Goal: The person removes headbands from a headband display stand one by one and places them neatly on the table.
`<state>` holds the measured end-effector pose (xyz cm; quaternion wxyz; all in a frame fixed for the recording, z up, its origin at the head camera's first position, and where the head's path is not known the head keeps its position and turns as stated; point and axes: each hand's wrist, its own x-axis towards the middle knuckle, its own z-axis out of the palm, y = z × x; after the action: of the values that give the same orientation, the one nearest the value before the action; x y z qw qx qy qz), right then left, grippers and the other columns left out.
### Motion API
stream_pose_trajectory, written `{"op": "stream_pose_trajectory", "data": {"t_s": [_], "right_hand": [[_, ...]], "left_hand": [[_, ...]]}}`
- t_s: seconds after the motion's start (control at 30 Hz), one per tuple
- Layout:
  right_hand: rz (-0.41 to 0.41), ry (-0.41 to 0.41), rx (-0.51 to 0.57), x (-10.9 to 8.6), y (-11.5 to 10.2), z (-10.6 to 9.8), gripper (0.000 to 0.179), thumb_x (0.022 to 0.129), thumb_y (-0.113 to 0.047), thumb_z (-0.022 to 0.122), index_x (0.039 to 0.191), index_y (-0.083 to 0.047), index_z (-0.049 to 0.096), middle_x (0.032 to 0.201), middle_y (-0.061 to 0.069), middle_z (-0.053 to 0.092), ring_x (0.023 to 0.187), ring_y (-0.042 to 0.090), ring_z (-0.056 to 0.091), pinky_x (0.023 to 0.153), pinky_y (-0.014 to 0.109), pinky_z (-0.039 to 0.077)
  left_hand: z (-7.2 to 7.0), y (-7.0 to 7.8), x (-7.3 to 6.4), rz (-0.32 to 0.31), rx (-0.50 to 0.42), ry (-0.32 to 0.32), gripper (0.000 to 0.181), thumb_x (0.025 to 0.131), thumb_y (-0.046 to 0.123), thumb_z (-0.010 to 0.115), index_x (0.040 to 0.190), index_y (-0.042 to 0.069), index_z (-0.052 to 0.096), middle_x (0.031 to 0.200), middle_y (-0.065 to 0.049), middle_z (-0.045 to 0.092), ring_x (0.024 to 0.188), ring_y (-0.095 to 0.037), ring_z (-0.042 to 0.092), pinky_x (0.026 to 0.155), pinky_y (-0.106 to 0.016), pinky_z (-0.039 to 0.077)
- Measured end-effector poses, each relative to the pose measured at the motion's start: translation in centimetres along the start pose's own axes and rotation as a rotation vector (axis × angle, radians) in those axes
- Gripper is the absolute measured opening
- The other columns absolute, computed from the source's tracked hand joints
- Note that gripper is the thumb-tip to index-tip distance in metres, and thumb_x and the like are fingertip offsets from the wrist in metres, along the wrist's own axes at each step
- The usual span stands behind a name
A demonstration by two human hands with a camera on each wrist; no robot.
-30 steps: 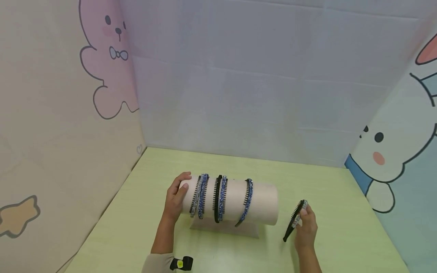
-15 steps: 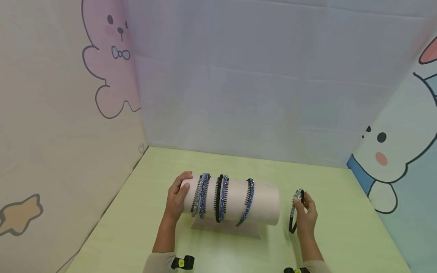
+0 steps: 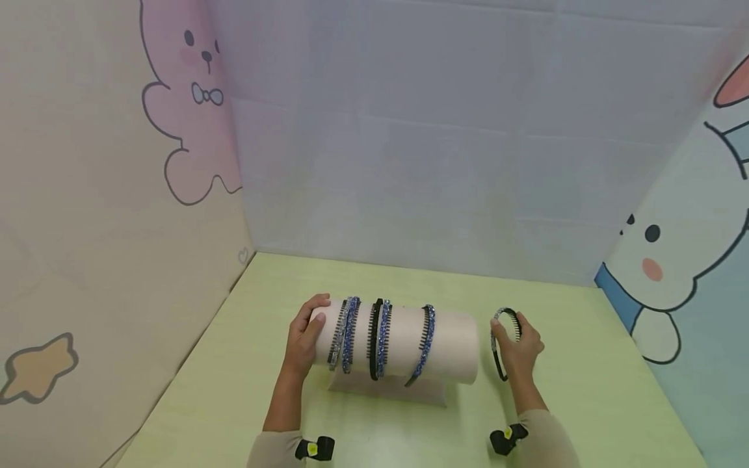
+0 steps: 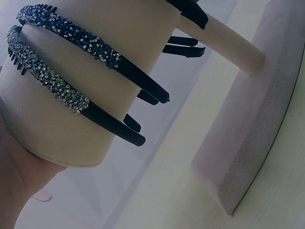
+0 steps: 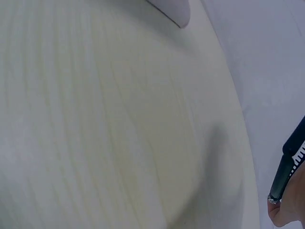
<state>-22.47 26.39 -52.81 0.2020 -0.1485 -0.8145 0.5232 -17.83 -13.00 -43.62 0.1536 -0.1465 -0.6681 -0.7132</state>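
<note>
My left hand (image 3: 303,335) grips the left end of a cream padded roll stand (image 3: 456,348), thumb in front and fingers over the top. Several toothed headbands sit round the roll: a silver-studded headband (image 4: 52,78) and a blue-studded headband (image 4: 71,33) close together at the left, a black headband (image 3: 373,341) beside another blue headband (image 3: 383,338) mid-roll, and one blue headband (image 3: 426,344) farther right. Off the roll's right end, my right hand (image 3: 523,344) pinches a black headband with silver studs (image 3: 497,354) between thumb and fingers, its arch upward and its ends pointing down.
The roll rests on a flat pale base (image 3: 386,390) on the light green table (image 3: 603,370). A lilac backdrop (image 3: 409,162) closes off the back, and printed side panels (image 3: 673,312) stand left and right.
My right hand has risen slightly and turned the silver-studded headband from a slant to upright, showing its open loop. The left hand stays on the roll.
</note>
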Motion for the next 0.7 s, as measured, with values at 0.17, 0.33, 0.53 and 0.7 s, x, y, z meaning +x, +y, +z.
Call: {"op": "stream_pose_trajectory", "data": {"t_s": [0.17, 0.33, 0.53, 0.7], "right_hand": [[-0.029, -0.028, -0.149, 1.2, 0.3, 0.7, 0.079, 0.081, -0.047, 0.064, 0.141, -0.005, 0.036, 0.139, 0.027, 0.029, 0.122, 0.046, 0.018, 0.087, 0.067, 0.019], [-0.054, -0.080, -0.314, 2.1, 0.4, 1.4, 0.084, 0.080, -0.053, 0.062, 0.142, -0.004, 0.033, 0.137, 0.029, 0.028, 0.122, 0.049, 0.019, 0.087, 0.067, 0.018], [-0.034, -0.114, -0.387, 2.5, 0.6, 2.1, 0.089, 0.079, -0.060, 0.060, 0.141, -0.002, 0.032, 0.136, 0.031, 0.027, 0.120, 0.050, 0.020, 0.087, 0.066, 0.019], [0.020, -0.127, -0.443, 2.7, 1.2, 2.0, 0.095, 0.078, -0.065, 0.057, 0.141, 0.001, 0.030, 0.133, 0.033, 0.027, 0.119, 0.051, 0.020, 0.087, 0.065, 0.019]], "left_hand": [[0.0, 0.0, 0.1, 0.011, -0.002, -0.001, 0.022, 0.093, -0.007, 0.037, 0.111, -0.013, 0.047, 0.130, -0.031, 0.040, 0.106, -0.020, 0.051, 0.080, -0.026, 0.045], [-0.1, 0.0, 0.1, 0.012, 0.003, 0.001, 0.022, 0.093, -0.006, 0.037, 0.111, -0.013, 0.047, 0.129, -0.028, 0.042, 0.106, -0.020, 0.051, 0.080, -0.026, 0.045], [-0.2, 0.0, 0.2, 0.007, 0.003, 0.005, 0.022, 0.093, -0.005, 0.037, 0.111, -0.013, 0.047, 0.130, -0.028, 0.042, 0.105, -0.018, 0.051, 0.079, -0.025, 0.045], [-0.1, -0.1, 0.0, -0.007, -0.022, -0.009, 0.021, 0.094, -0.006, 0.037, 0.111, -0.012, 0.046, 0.130, -0.027, 0.041, 0.101, -0.018, 0.053, 0.076, -0.027, 0.046]]}}
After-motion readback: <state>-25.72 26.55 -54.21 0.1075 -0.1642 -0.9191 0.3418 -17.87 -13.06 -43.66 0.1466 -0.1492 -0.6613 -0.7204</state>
